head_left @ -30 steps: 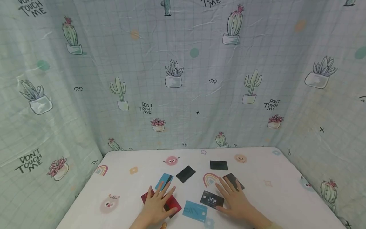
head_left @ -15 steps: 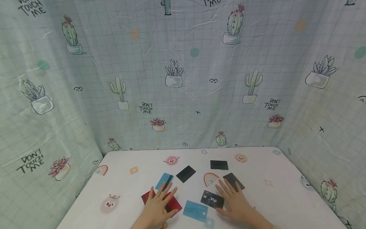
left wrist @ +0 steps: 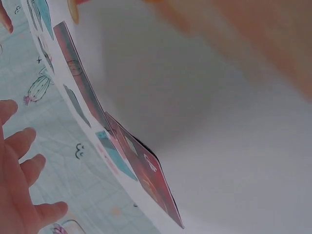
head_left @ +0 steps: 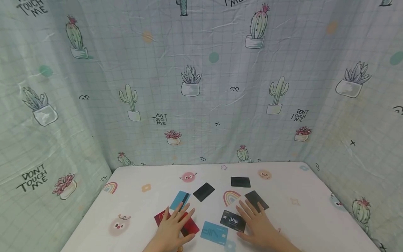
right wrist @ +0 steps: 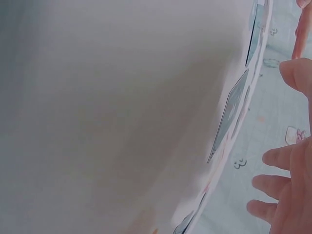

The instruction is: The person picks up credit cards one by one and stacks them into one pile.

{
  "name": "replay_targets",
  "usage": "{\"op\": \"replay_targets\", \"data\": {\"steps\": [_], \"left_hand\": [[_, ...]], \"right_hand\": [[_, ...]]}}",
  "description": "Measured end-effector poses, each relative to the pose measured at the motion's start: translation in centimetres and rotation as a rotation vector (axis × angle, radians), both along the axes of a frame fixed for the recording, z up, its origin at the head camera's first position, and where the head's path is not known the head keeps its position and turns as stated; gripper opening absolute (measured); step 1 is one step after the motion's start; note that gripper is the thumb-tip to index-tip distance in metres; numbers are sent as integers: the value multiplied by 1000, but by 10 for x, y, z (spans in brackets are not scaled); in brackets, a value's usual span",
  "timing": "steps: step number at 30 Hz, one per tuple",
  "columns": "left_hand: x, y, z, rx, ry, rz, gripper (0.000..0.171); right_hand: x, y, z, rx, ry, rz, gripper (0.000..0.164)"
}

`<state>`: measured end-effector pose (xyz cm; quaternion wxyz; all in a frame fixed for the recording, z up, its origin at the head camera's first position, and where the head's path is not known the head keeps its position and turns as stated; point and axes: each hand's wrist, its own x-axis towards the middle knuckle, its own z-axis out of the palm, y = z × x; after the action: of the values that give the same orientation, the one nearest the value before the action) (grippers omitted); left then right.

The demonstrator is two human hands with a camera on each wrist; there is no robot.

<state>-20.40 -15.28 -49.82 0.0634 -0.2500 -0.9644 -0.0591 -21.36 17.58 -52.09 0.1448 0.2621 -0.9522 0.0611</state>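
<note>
**Nothing gripped, either side**

Left hand (head_left: 171, 229) spread above red cards (head_left: 190, 225); right hand (head_left: 260, 226) spread near black VIP card (head_left: 232, 220); light-blue card (head_left: 214, 233) between. Cards lie on white cartoon-print tabletop (head_left: 311, 224). Cactus-print cloth (head_left: 217, 105) hangs behind and along both sides.

Red cards (head_left: 192, 224) partly hidden beneath left hand (head_left: 171, 228)

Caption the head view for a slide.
Left hand and right hand, both spread, above a white patterned table scattered with red cards, blue cards and dark cards.
</note>
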Motion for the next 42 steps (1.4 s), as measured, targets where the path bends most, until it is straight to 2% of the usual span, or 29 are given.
{"op": "replay_targets", "data": {"steps": [9, 18, 25, 32, 36, 39, 42], "left_hand": [[1, 3, 1, 23, -50, -46, 67], [3, 8, 6, -4, -111, -46, 70], [4, 12, 2, 23, -144, -82, 69], [3, 15, -2, 6, -124, -136, 66], [2, 17, -1, 16, -152, -155, 64], [1, 19, -2, 33, -160, -171, 61], [1, 20, -3, 27, -122, -204, 58]], "right_hand": [[5, 0, 4, 50, -50, -2, 75], [7, -3, 7, 85, -124, 4, 76], [7, -6, 6, 127, -190, 16, 78], [10, -8, 9, 116, -167, 64, 75], [10, -9, 11, 130, -149, 90, 71], [9, -10, 12, 144, -107, 109, 68], [8, -12, 11, 140, -52, 129, 66]]}}
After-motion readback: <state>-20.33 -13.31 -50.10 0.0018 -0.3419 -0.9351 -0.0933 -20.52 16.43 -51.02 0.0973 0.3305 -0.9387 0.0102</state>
